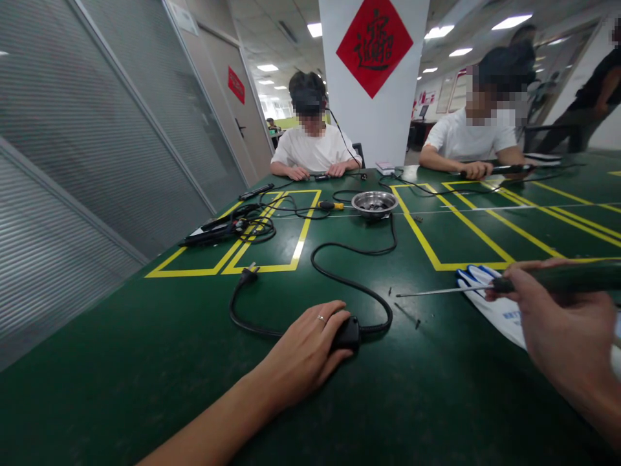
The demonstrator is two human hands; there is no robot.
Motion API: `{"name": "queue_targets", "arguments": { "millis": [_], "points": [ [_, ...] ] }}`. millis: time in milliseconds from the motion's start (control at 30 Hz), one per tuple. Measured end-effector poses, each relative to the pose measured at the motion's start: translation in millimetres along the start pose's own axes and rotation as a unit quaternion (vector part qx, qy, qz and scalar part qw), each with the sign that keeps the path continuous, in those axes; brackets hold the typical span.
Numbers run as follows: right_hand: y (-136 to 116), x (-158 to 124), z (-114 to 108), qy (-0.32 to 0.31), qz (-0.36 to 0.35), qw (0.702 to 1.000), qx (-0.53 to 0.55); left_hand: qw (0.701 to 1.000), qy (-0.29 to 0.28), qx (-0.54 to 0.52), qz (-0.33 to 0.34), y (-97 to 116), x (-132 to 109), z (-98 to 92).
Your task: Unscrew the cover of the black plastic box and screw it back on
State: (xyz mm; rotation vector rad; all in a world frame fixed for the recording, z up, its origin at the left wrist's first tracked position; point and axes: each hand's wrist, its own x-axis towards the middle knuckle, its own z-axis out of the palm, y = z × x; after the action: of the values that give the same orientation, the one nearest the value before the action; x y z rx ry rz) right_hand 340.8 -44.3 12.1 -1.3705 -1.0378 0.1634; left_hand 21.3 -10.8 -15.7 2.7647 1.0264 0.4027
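Observation:
On the green table (160,382) my left hand (310,343) is closed round a small black box (348,334) in the middle of a power cord. One end of that cord (334,277) winds away toward the metal bowl; the other curves round to a two-pin plug (249,273). My right hand (557,323) grips a screwdriver (572,277) by its dark handle, with the thin shaft pointing left. Below and beside the tip lie a few small screws (417,323). A white glove (490,304) with blue edging lies partly under my right hand.
A metal bowl (374,202) holds small dark parts. Left of it are a yellow-handled screwdriver (330,206) and a tangle of black cables (257,226). Yellow tape (262,268) marks rectangles. Two co-workers in white shirts (315,152) sit across the table, each handling dark items.

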Motion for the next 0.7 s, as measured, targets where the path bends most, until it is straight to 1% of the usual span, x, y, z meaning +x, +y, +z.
{"name": "queue_targets", "arguments": {
  "millis": [33, 100, 167, 333, 567, 633, 700],
  "points": [
    [-2.4, -2.4, 1.9, 0.003, 0.020, 1.000, 0.010, 1.000, 0.000, -0.001, 0.006, -0.6, -0.1, -1.0],
    [-7.1, -6.6, 5.6, 0.013, 0.037, 0.999, 0.020, 1.000, -0.002, -0.004, 0.016, -1.2, -0.1, -3.0],
    [-10.8, -9.7, 8.1, 0.019, 0.031, 0.999, 0.016, 1.000, -0.009, -0.006, 0.023, -1.0, 0.3, -5.0],
    [-14.1, -13.9, 9.2, 0.006, 0.018, 1.000, 0.023, 0.999, -0.042, -0.012, 0.023, -0.2, 1.9, -7.3],
    [-12.8, -16.4, 6.4, 0.029, 0.000, 0.999, 0.044, 0.999, -0.047, -0.015, 0.022, -0.7, 3.6, -4.9],
    [-13.6, -18.0, 4.6, 0.035, 0.019, 0.997, 0.071, 0.998, -0.051, -0.016, 0.020, -0.7, 3.6, -4.6],
    [-15.7, -20.1, 3.4, 0.029, 0.053, 0.993, 0.106, 0.998, -0.055, -0.020, 0.021, -0.7, 3.3, -4.4]
  ]
}}
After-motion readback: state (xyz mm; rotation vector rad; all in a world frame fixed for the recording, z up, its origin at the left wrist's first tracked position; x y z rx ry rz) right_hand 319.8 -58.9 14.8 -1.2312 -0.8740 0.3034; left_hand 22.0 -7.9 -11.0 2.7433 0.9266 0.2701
